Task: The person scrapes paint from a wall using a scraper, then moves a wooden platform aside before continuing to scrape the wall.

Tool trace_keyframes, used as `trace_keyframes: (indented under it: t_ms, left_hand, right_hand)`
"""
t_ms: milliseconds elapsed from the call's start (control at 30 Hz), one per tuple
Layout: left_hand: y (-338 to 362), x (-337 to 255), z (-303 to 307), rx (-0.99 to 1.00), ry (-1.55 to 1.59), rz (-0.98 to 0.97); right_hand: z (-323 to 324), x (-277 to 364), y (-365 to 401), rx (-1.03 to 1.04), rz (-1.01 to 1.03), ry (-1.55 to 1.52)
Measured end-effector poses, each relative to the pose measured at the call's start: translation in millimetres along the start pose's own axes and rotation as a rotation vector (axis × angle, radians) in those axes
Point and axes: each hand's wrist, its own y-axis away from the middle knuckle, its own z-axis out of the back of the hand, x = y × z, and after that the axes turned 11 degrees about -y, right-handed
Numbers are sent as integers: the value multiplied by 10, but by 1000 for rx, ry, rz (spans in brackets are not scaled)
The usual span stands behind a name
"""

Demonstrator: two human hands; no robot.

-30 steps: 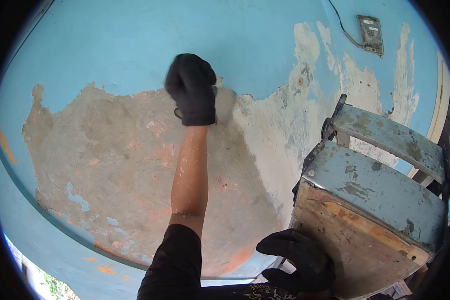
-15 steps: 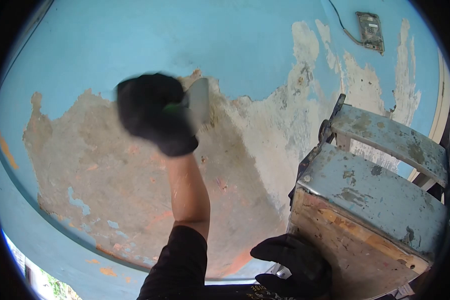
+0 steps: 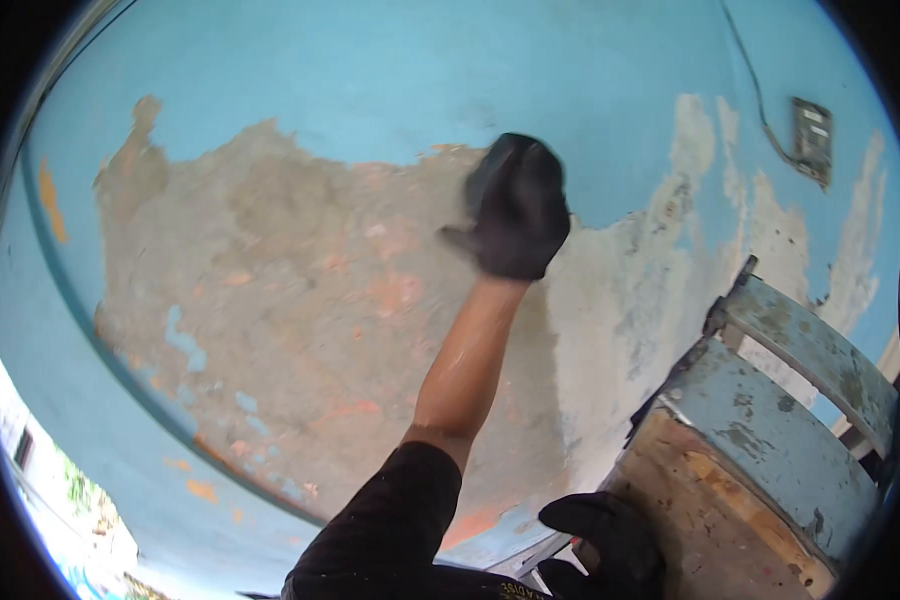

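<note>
Raised against the wall, my black-gloved left hand (image 3: 518, 208) is closed and smeared by motion, at the upper edge of the bare patch (image 3: 300, 260). The scraper that shows in it in the earlier frame is hidden behind the glove now. Low at the right, my right hand (image 3: 615, 545), also black-gloved, is beside the worn blue stepped stand (image 3: 770, 440). Its thumb and fingers are apart, with a pale gap between them; no held thing can be made out.
Blue paint (image 3: 370, 70) surrounds the rough patch. Whitish filler (image 3: 610, 330) covers the wall right of it. An electrical box (image 3: 812, 140) with a cable hangs at the upper right. A curved ledge (image 3: 160, 410) runs along the lower left, with bright outdoors beyond.
My left hand has swung rightward in the view, and the scraper blade has gone out of sight. The view has shifted, so the wall and the stand appear farther right and lower.
</note>
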Motion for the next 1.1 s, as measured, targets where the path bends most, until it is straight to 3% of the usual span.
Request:
trace_keyframes:
  t_ms: [33,67,100,200,267,333,367,400,467,567,600,633,667,700,733,767,833,900,933,967,1000,1067,1100]
  left_hand:
    - [-61,-62,-133,273,761,582]
    - [-92,102,-165,444,989,524]
    - [-74,-25,-20,363,1072,561]
    - [-233,-21,533,239,715,50]
    - [-386,151,896,39,492,-70]
    - [-837,182,1396,-66,610,166]
    - [-1126,408,1609,-47,1249,73]
    - [-1326,645,1888,-168,306,-236]
    - [-1651,748,2310,-411,245,-240]
    - [-1809,1372,2795,-325,441,-124]
    - [-1838,1411,2315,-612,510,-140]
    - [-1833,1754,2017,-452,49,-271]
    - [-1783,1803,1592,-313,974,103]
    - [-1688,1452,1303,-239,740,300]
    - [-1631,1224,1158,-224,637,355]
    - [-1589,1168,1167,-156,678,208]
    - [-1693,1087,1486,-288,519,-145]
    - [-1893,815,2101,-372,644,-30]
    - [-1980,837,2339,-397,515,-300]
    - [-2067,898,2619,-378,564,-138]
    - [-2077,1057,2608,-378,561,-141]
    - [-2061,1438,2365,-323,-232,-379]
    - [-2009,1556,1994,-294,91,-137]
  right_hand:
    - [-13,-18,6,9,-13,-30]
    - [-29,21,25,31,-9,-29]
    - [-41,76,40,12,-48,-8]
    - [-36,-70,37,81,-63,-20]
    - [-72,-43,39,28,-69,32]
    - [-93,-22,35,24,-88,16]
    - [-97,-18,31,18,-103,2]
    - [-90,-33,26,21,-103,0]
    - [-70,-92,9,95,-63,63]
    - [-114,-161,-46,120,-44,58]
    - [-124,-154,-68,127,-45,61]
    - [-131,-132,-81,126,-4,103]
    - [-138,-117,-79,120,40,143]
    - [-146,-123,-63,111,24,83]
    - [-162,-138,-45,110,22,84]
    - [-172,-155,-27,99,27,72]
    - [-162,-128,-51,87,39,70]
    - [-124,-44,-92,171,4,145]
    - [-123,-41,-93,172,4,143]
    - [-121,-44,-95,167,-10,127]
    - [-128,-47,-97,163,-24,109]
    - [-218,-96,-45,120,-23,91]
    - [-258,-121,-10,73,-24,78]
